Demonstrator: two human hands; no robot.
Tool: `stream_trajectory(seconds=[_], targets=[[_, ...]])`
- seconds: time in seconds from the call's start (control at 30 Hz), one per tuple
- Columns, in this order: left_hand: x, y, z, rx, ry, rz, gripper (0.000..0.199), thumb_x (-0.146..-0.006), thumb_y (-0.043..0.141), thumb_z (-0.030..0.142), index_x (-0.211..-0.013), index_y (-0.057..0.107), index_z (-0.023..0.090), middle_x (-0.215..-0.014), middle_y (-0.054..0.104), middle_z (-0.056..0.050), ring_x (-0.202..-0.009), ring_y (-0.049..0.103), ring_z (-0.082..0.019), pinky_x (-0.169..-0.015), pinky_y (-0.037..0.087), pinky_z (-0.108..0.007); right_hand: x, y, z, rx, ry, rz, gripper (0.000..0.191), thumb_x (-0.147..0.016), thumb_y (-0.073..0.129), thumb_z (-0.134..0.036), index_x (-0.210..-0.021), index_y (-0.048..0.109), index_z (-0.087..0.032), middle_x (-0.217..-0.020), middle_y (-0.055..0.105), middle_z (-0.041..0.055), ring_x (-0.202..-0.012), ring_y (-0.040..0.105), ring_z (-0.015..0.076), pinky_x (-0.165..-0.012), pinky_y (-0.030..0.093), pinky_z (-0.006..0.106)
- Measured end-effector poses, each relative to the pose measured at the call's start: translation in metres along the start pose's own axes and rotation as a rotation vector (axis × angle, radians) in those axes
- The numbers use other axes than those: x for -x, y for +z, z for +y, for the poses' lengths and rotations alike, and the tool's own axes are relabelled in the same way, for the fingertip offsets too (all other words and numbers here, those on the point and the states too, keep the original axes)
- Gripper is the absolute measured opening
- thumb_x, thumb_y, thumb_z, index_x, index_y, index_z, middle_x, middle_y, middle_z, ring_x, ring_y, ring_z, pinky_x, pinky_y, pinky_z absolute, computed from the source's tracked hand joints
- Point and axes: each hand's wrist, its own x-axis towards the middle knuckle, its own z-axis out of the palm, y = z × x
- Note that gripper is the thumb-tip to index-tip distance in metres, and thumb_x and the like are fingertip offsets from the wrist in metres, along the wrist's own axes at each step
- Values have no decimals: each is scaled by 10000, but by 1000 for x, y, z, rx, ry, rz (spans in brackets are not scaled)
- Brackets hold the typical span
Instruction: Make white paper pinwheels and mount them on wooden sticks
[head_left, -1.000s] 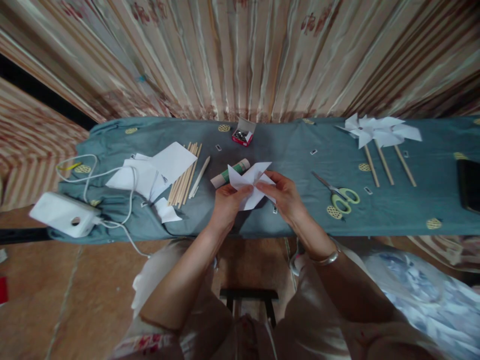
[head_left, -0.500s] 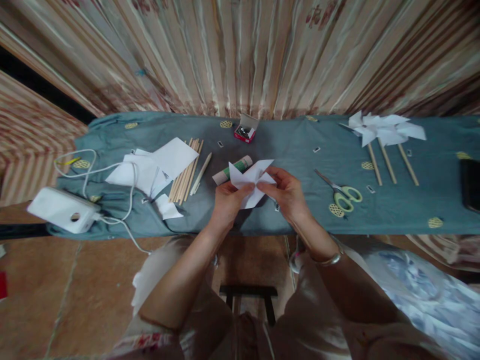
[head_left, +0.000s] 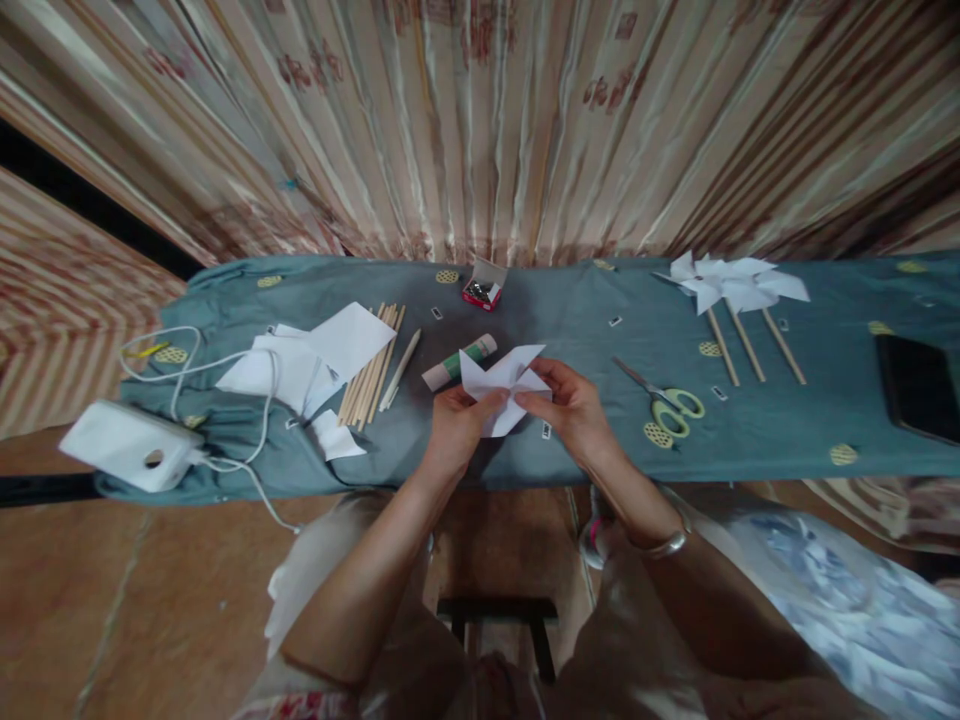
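Note:
Between my two hands, over the front of the table, is a white paper pinwheel (head_left: 510,372) with its points folded in. My left hand (head_left: 459,425) pinches its left side, the thumb pressed near the centre. From the right, my right hand (head_left: 570,405) grips it with the thumb also at the middle and the fingers behind the paper. Just behind the pinwheel lies a green and white glue stick (head_left: 459,362). Further back stands an open small red box (head_left: 482,292) holding small metal pieces. Scissors (head_left: 664,397) with green handles rest to the right.
Left of my hands lie several wooden sticks (head_left: 369,370), a pencil-like stick (head_left: 401,372), white paper sheets (head_left: 292,365) and a white power bank (head_left: 127,445) with cables. At right are three pinwheels on sticks (head_left: 739,282) and a black phone (head_left: 919,385). A striped curtain (head_left: 480,130) hangs behind.
My view has tilted up and turned slightly right, so the table sits lower and more of the phone shows. Both hands keep their hold on the pinwheel, thumbs still near its centre.

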Motion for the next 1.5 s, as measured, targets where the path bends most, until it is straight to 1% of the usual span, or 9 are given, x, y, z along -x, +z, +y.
stream_trajectory(seconds=[0.2, 0.33, 0.53, 0.8, 0.9, 0.97, 1.1, 1.23, 1.5], targets=[[-2, -3, 2, 2, 14, 15, 274, -462, 867, 301, -662, 757, 150, -677, 744, -40, -586, 616, -149, -635, 490, -274, 4, -1, -6, -46, 54, 36, 436, -653, 850, -471, -993, 710, -237, -828, 769, 7, -717, 694, 179, -710, 552, 314], [-4, -7, 6, 26, 15, 42, 277, -444, 866, 297, -654, 755, 154, -668, 745, -39, -580, 617, -147, -630, 490, -267, 3, -9, -5, 21, 34, 98, 374, -690, 828, -492, -951, 749, -236, -880, 779, 20, -755, 693, 174, -728, 549, 304], [-7, -15, 11, 12, 39, 70, 250, -472, 834, 287, -665, 760, 147, -675, 743, -34, -599, 630, -152, -640, 494, -271, -3, -18, 5, 169, -43, 138, 382, -679, 835, -532, -906, 753, -236, -792, 767, 23, -727, 688, 172, -721, 552, 319], [-8, -25, 16, 27, 19, 92, 212, -465, 813, 285, -635, 757, 172, -663, 740, -19, -588, 619, -152, -621, 496, -268, -31, -13, 10, 294, -130, 121, 362, -680, 799, -540, -845, 735, -224, -807, 782, 40, -744, 702, 185, -763, 557, 342], [-9, -29, 16, -7, 28, 101, 206, -479, 813, 302, -627, 752, 173, -657, 737, -24, -584, 609, -152, -613, 484, -267, -51, -7, 0, 466, -223, 78, 291, -772, 702, -480, -866, 737, -207, -821, 782, 46, -736, 694, 190, -719, 537, 328], [-10, -30, 15, -21, 33, 103, 196, -487, 815, 307, -625, 751, 182, -664, 742, -27, -591, 611, -156, -615, 482, -272, -67, -2, -12, 684, -301, 58, 221, -843, 627, -383, -890, 749, -204, -840, 781, 39, -736, 680, 187, -721, 523, 322], [-12, -33, 15, -5, 26, 90, 193, -499, 827, 300, -633, 756, 181, -659, 743, -27, -579, 610, -155, -617, 482, -276, -102, 15, -35, 1116, -450, -24, 256, -920, 530, -237, -1008, 764, -178, -1008, 787, 75, -914, 701, 231, -853, 507, 350], [-14, -36, 16, -7, 31, 78, 231, -512, 844, 308, -668, 763, 158, -688, 751, -46, -597, 630, -163, -637, 487, -282, -135, 30, -44, 1508, -435, -136, 324, -954, 454, -166, -1074, 754, -140, -1096, 768, 134, -1022, 678, 264, -889, 485, 353], [-15, -35, 19, 17, 40, 76, 211, -503, 847, 300, -642, 764, 165, -665, 749, -40, -581, 609, -153, -633, 472, -280, -166, 52, -43, 1680, -370, -198, 293, -930, 499, -144, -967, 786, -99, -1009, 771, 196, -926, 696, 301, -769, 473, 359]])
